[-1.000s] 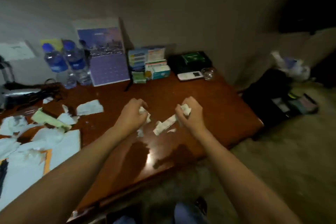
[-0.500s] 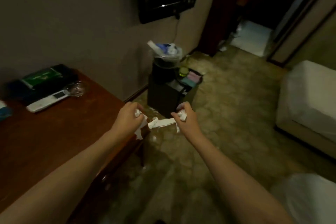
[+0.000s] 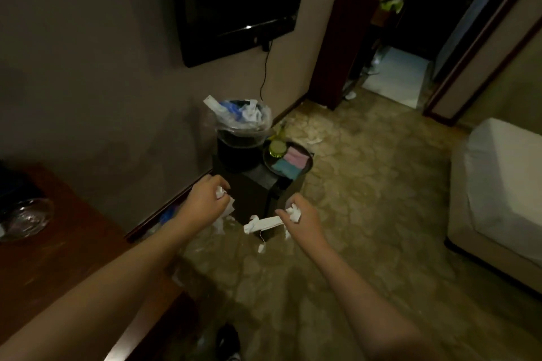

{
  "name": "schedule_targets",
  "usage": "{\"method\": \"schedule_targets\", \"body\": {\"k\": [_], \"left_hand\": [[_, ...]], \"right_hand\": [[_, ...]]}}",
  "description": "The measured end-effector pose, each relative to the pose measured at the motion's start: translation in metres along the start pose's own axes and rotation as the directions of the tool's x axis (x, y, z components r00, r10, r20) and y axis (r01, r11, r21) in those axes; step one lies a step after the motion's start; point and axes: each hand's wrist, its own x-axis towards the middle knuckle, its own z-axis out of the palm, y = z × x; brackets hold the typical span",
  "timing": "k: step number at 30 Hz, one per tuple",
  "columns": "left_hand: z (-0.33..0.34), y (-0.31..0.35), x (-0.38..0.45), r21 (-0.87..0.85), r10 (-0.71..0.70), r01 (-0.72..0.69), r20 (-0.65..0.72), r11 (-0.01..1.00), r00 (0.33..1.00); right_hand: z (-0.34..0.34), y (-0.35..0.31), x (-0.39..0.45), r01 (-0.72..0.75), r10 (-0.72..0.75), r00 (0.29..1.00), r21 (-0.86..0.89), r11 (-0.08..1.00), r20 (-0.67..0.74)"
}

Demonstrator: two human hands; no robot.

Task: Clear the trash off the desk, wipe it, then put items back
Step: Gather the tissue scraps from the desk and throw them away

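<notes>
Item: paper scraps in transit from desk to trash bin.

Change: a second ago both hands worked over the desk [image 3: 44, 261]; the view has since swung away, and the desk now sits left of the trash bin [image 3: 239, 138], only its corner showing. By this reading the clearing stage is mid-run, with wiping and putting back not yet begun. Left hand [image 3: 205, 202]: fingers curled round a crumpled white paper wad [image 3: 220, 192], just short of the bin. Right hand [image 3: 299, 218]: fingers pinching another wad, a long flat paper strip [image 3: 264, 223] trailing toward the left hand. Bin: dark, round, lined with a thin clear bag, heaped full, beyond both hands. Desk: glossy reddish wood. A round tray [image 3: 289, 160] with pink and blue cloths stands touching the bin's right side. Floor: mottled carpet.
</notes>
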Motion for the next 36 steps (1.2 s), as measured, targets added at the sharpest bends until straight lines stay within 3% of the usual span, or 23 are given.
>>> {"method": "schedule_targets", "body": {"k": [6,12,24,31,36], "left_hand": [[-0.003,0.016,0.13,-0.02,-0.031,0.031,-0.009,0.999,0.999],[0.02,0.019,0.235,-0.011,-0.086,0.087,0.069,0.996,0.994],[0.044,0.02,0.433,-0.095,-0.265,0.256,-0.097,0.962,0.959],[0.048,-0.022,0.492,-0.097,-0.42,0.419,0.007,0.903,0.907],[0.053,-0.063,0.532,-0.038,-0.439,0.442,0.064,0.896,0.896]], "right_hand": [[-0.023,0.014,0.129,0.001,0.001,0.999,0.054,0.999,-0.04],[-0.032,0.051,0.23,-0.072,0.072,0.997,0.031,0.997,-0.015],[-0.021,0.084,0.493,-0.075,0.052,0.988,0.158,0.985,0.146],[0.034,0.079,0.567,-0.062,0.032,0.967,0.11,0.992,0.254],[0.073,0.085,0.594,-0.114,0.096,0.962,0.055,0.992,0.256]]}}
